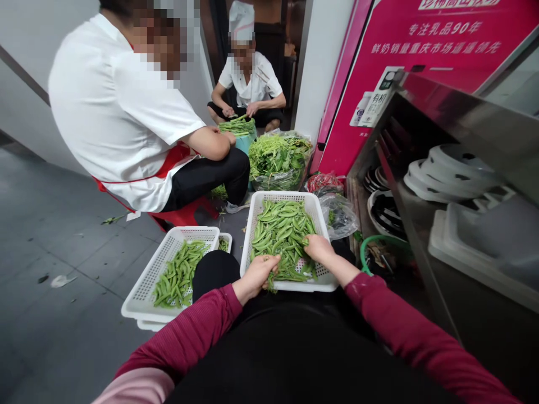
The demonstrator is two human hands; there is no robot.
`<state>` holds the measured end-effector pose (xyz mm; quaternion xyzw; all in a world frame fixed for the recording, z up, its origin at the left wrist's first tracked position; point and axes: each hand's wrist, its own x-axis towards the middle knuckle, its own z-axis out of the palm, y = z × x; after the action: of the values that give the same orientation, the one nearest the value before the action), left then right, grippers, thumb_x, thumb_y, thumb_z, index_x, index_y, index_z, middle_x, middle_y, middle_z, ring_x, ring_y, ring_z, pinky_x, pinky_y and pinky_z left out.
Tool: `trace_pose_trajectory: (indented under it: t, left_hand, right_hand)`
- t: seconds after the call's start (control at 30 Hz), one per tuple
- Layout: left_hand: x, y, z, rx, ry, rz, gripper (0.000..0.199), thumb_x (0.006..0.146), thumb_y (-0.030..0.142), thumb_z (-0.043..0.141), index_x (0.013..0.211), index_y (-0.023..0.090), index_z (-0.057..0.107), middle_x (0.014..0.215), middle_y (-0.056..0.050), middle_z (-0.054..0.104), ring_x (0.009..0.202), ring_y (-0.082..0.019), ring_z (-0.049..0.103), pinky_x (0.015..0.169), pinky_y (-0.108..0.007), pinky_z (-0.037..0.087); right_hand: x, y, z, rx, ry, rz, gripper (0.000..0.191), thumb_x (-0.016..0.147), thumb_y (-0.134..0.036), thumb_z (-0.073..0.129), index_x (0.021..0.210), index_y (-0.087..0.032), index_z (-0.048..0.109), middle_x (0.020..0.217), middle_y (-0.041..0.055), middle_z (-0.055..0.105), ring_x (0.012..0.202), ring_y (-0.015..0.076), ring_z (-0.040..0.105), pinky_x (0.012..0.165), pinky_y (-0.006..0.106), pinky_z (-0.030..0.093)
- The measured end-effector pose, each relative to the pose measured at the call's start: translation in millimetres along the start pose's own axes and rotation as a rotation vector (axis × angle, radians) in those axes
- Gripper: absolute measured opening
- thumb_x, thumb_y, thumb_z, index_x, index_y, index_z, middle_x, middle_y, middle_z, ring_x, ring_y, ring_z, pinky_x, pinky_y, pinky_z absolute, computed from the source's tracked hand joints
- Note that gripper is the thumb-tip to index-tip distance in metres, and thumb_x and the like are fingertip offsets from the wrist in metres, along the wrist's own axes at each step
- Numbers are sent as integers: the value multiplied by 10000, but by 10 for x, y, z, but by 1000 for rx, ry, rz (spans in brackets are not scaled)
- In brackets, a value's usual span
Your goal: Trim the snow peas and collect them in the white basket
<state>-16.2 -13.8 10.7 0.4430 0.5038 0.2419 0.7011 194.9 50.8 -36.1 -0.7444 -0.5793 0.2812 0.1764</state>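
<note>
A white perforated basket (320, 210) rests at my lap, heaped with green pea pods (280, 227). Over its near left edge, my left hand (257, 275) is closed, with stringy green trimmings (272, 282) showing below its fingertips. My right hand (320, 249) reaches in over the right side, its thumb and fingers pinched on a pea pod (304, 241). To the left on the floor, a second white basket (141, 286) holds more pea pods (177, 275) and sits on another one.
A co-worker in a white shirt (109, 106) sits on a red stool (187, 213) at left. Another person (252, 78) squats beyond, handling green stalks. Leafy greens (280, 154) fill a bag ahead. At right stand a metal shelf (404, 185) with dishes and a green-rimmed basket (365, 249).
</note>
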Motion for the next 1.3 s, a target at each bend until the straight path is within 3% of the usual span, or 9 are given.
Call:
trace_pose_trajectory:
  t: [0.17,0.33,0.47,0.63,0.73,0.87,0.97,1.17,1.3]
  left_hand:
    - [-14,-31,-16,74,9,-5,391,674,531,510,602,161,406,486,73,375,292,-8,204,284,-167,151]
    - [50,-97,19,91,18,-24,374,678,515,502,609,157,421,507,69,396,291,-2,209,289,-159,154]
    - [100,-94,85,118,11,-14,326,692,471,496,616,159,445,451,83,340,292,-14,194,297,-162,167]
    - [115,-48,81,286,102,47,177,691,301,483,662,140,550,427,68,394,347,-49,319,383,-185,303]
    - [132,14,89,449,125,207,157,661,229,499,676,128,619,587,12,579,561,-98,512,597,-215,416]
    - [136,82,178,483,-10,386,262,735,296,467,815,128,652,826,-31,651,765,-135,563,755,-234,410]
    - [106,108,244,445,-41,439,296,772,323,437,783,117,649,773,-34,645,720,-126,556,716,-225,415]
    - [39,147,273,366,28,426,268,785,309,436,744,109,610,649,-15,587,613,-101,519,597,-200,410]
    - [33,141,225,543,61,537,247,800,258,403,687,118,573,628,-12,556,612,-101,507,595,-200,407]
  right_hand:
    - [99,-56,317,-121,-86,6,140,599,-79,594,660,-191,651,821,100,665,854,232,593,721,307,403]
    - [102,42,317,-112,-112,7,159,602,-190,639,748,-249,654,841,40,664,856,214,584,710,280,399]
    - [21,40,330,1,-98,25,153,593,-150,635,722,-233,634,815,30,658,854,200,579,719,270,394]
    - [-107,-39,112,277,-111,29,156,671,-251,594,813,-188,576,746,36,639,715,172,600,613,262,447]
    - [-273,-57,-79,731,-303,84,151,723,-309,564,807,-187,537,674,3,615,592,127,587,541,240,467]
    - [-544,-76,-158,1339,-515,324,92,717,-233,594,697,-171,530,559,-22,570,513,92,558,488,198,461]
    - [-683,-114,-117,1476,-509,363,77,733,-207,582,684,-161,545,539,-15,573,495,89,555,460,186,456]
    - [-810,-254,-39,1641,-385,337,79,698,-197,627,672,-155,565,549,-14,596,506,94,568,477,191,469]
    - [-875,-307,-16,1670,-420,330,106,683,-214,648,654,-154,566,548,-15,588,505,90,558,473,190,460]
